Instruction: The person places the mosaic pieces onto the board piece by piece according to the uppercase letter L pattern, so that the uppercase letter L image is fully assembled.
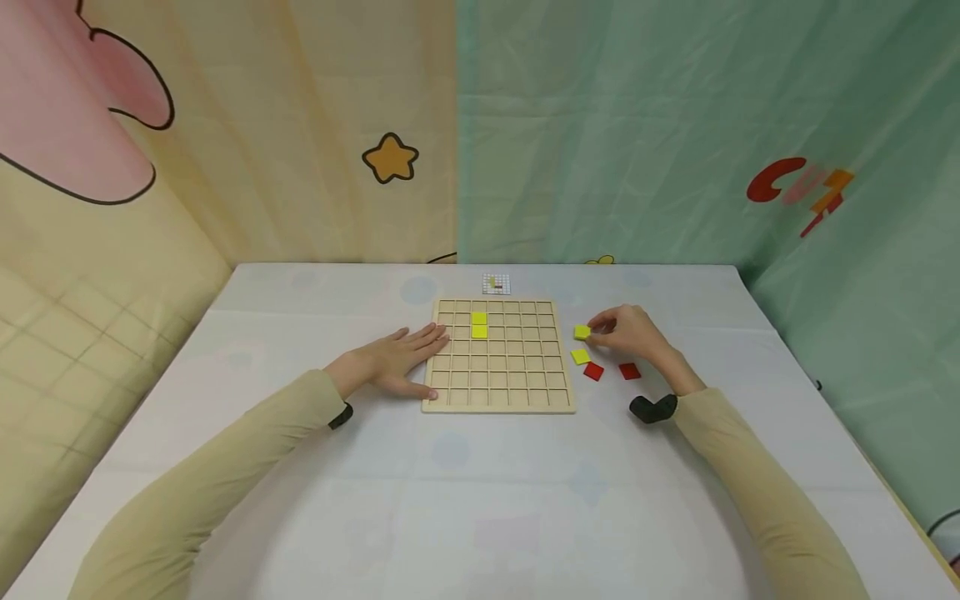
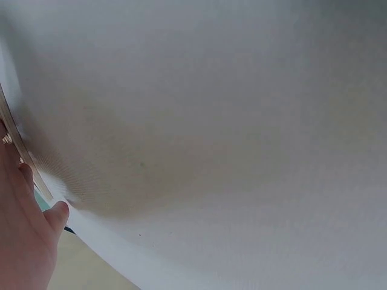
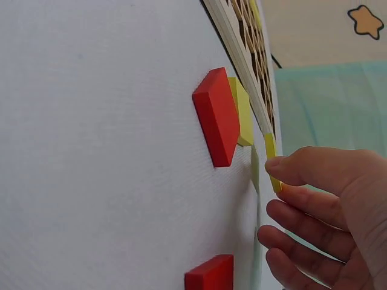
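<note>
The head camera looks forward and down over the white tabletop; both wrist cameras skim it closely, sharing the wooden grid board edge.

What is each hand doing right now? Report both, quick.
Left hand: open, fingers flat, resting against the wooden grid board's left edge.
Right hand: pinching a yellow square tile just off the board's right side.

Right of wooden grid board: loose yellow tile and two red tiles crowd the tabletop.
Left of board: left hand blocks its edge.
In front of board: open cloth.
</note>
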Demonstrator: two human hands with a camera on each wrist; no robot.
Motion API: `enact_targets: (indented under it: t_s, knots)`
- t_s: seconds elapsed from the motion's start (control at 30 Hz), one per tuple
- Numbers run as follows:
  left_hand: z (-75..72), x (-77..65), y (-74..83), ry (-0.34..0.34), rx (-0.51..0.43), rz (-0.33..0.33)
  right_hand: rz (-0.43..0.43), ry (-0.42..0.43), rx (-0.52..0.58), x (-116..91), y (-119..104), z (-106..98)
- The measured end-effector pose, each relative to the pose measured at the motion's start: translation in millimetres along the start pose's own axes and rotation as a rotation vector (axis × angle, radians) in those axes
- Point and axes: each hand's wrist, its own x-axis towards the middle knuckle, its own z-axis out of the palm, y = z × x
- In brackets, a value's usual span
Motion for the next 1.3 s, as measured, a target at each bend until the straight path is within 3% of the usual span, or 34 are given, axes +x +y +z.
enact_targets:
  t_s: [0.37, 0.87, 1.3]
  knots:
    - [-2.5, 1.9, -1.6, -0.021, 0.013, -0.015, -0.009, 0.017, 0.015, 2.0, -14.0, 0.8]
    - [-5.3, -0.5, 1.7, -0.030, -0.004, -0.014, -0.089, 0.072, 0.060, -0.1, -39.1, 12.6]
    - [-0.8, 0.1, 1.5, -0.025, -0.008, -0.020, -0.176, 0.069, 0.041, 12.7, -65.2, 24.7]
